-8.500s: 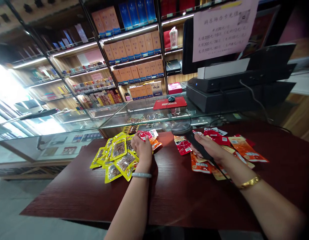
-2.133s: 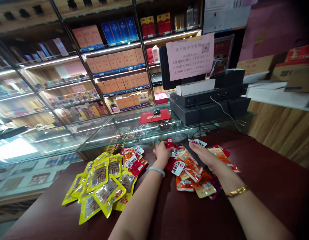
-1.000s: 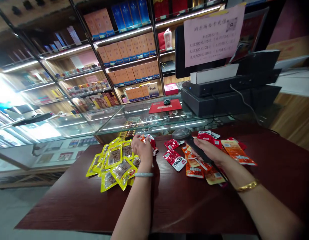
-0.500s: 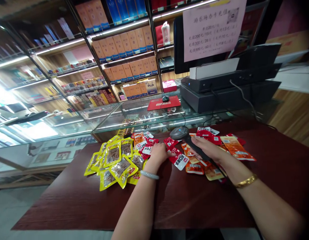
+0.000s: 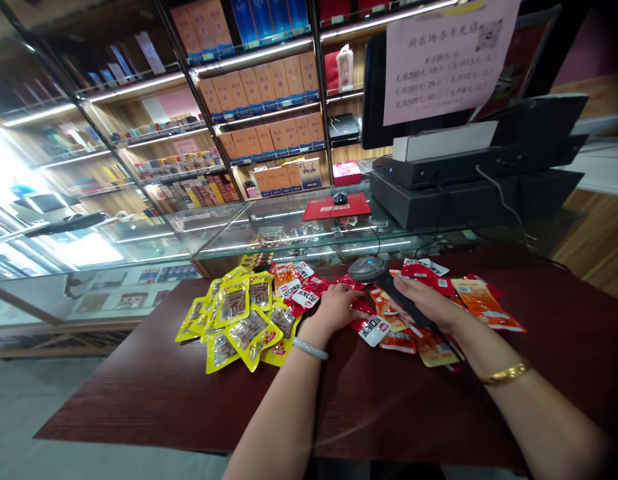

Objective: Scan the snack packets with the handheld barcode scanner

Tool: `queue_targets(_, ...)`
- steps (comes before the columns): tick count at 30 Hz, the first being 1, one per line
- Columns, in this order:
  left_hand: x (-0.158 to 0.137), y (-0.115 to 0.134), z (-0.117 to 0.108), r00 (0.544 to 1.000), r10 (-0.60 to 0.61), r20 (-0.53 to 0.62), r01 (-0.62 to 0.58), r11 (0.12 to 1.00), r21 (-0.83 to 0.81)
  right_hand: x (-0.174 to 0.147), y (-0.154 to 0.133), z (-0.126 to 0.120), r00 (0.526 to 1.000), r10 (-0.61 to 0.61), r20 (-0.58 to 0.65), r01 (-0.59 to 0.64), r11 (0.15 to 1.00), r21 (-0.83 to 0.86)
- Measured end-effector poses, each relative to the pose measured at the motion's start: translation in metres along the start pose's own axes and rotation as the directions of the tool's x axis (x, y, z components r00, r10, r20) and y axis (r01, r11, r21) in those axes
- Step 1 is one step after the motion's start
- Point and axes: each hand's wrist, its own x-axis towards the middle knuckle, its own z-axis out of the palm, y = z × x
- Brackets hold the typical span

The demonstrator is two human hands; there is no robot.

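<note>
My right hand (image 5: pixel 429 303) grips a black handheld barcode scanner (image 5: pixel 396 290), its head pointing left over the packets. My left hand (image 5: pixel 339 308) reaches in from the left, thumb and fingers apart. Its thumb is at the edge of a red-and-white snack packet (image 5: pixel 373 328), and its fingertips are by another red packet (image 5: pixel 349 281). Just left of that hand lie more red-and-white packets (image 5: pixel 309 293). Orange snack packets (image 5: pixel 399 340) lie below the scanner, partly covered by it and my right hand.
Yellow-edged snack packets (image 5: pixel 239 320) form a pile on the left of the dark red-brown table (image 5: pixel 153 393). An orange packet (image 5: pixel 489 305) lies at the right. Behind stand a glass display counter (image 5: pixel 283 233), a red mouse pad (image 5: pixel 359 208) and a black cash drawer (image 5: pixel 419 203).
My left hand has shifted right, away from the red packets beside the yellow pile. My right hand still holds the scanner. The whole view has moved slightly.
</note>
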Motion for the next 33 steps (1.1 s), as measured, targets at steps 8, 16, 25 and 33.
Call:
queue_targets(8, -0.005, 0.002, -0.011, 0.974, -0.074, 0.213, 0.081, 0.996, -0.023, -0.003, -0.004, 0.002, 1.0, -0.004, -0.004, 0.004, 1.0, -0.031)
queue_targets(16, 0.005, -0.032, -0.021, 0.772, -0.581, -0.257, 0.375, 0.744, -0.553, -0.005, -0.001, 0.0, 0.998, -0.027, 0.062, 0.028, 0.999, -0.022)
queue_targets(25, 0.006, -0.037, -0.01, 0.743, -0.607, -0.283, 0.289, 0.671, -0.683, -0.006, 0.003, 0.016, 0.99, 0.029, 0.138, -0.025, 0.999, -0.036)
queue_targets(33, 0.002, -0.037, -0.025, 0.676, -0.661, -0.327, 0.407, 0.704, -0.581, -0.006, 0.0, 0.012, 0.987, 0.044, 0.157, -0.041, 0.999, -0.024)
